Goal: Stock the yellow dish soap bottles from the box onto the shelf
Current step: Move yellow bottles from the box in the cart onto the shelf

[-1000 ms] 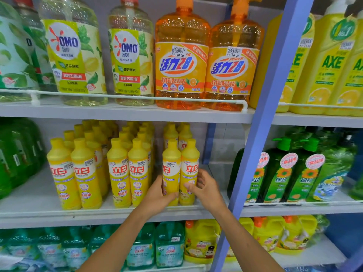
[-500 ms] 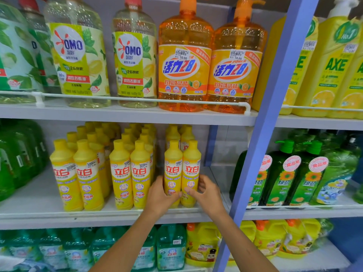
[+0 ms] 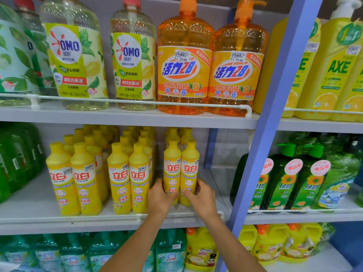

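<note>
Two yellow dish soap bottles stand side by side near the front of the middle shelf (image 3: 29,214). My left hand (image 3: 160,198) grips the base of the left bottle (image 3: 172,165). My right hand (image 3: 200,199) grips the base of the right bottle (image 3: 190,165). More yellow bottles stand behind this pair. To the left, several rows of the same yellow bottles (image 3: 117,173) fill the shelf. The box is out of view.
A blue upright post (image 3: 275,114) borders the bay on the right. Bare shelf lies between the held pair and the post. Big orange pump bottles (image 3: 184,61) stand above, green bottles (image 3: 290,177) to the right, teal and yellow jugs below.
Both hands stay on the bases of the same two bottles. The view has shifted slightly, and the pair sits a little further back on the shelf.
</note>
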